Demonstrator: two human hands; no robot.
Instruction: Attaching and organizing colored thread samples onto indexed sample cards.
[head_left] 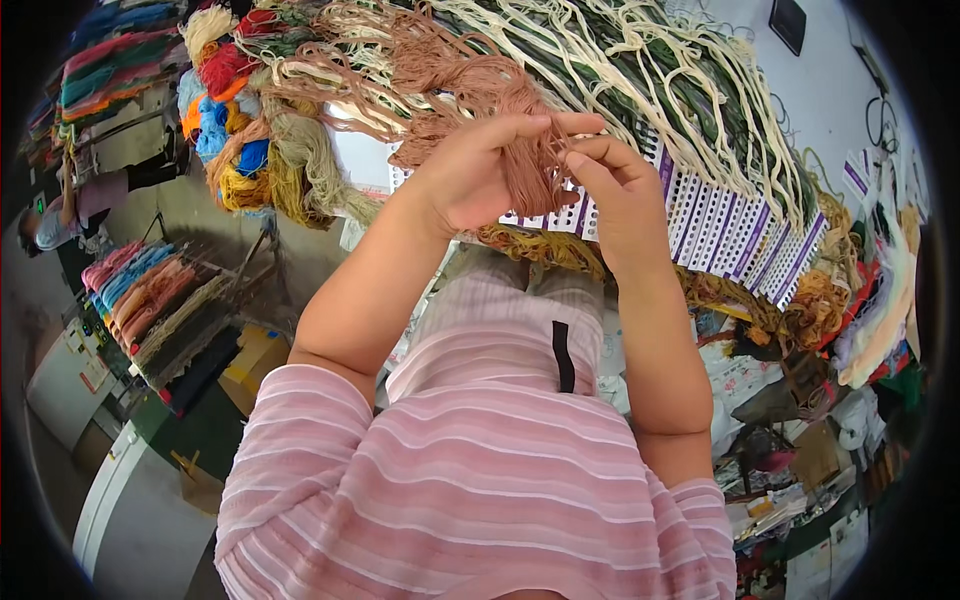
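Note:
A skein of brownish-pink thread (535,170) hangs between my two hands above the table's near edge. My left hand (465,170) holds it, with the fingers reaching behind the strands and the thumb along the top. Just to the right, the thumb and fingertips of my right hand (625,195) pinch a few fine strands at the skein's side. More of the same thread lies in a loose heap (460,75) beyond my left hand. Beneath my hands run rows of white and purple punched thread cards (715,225), partly hidden by my right hand.
Cream threads (690,130) and dark green ones stretch across the table behind the cards. Multicoloured skeins (240,130) pile up at the left. Ochre yarn (550,248) hangs along the near edge. A rack of coloured skeins (150,300) and another person (80,215) are farther left.

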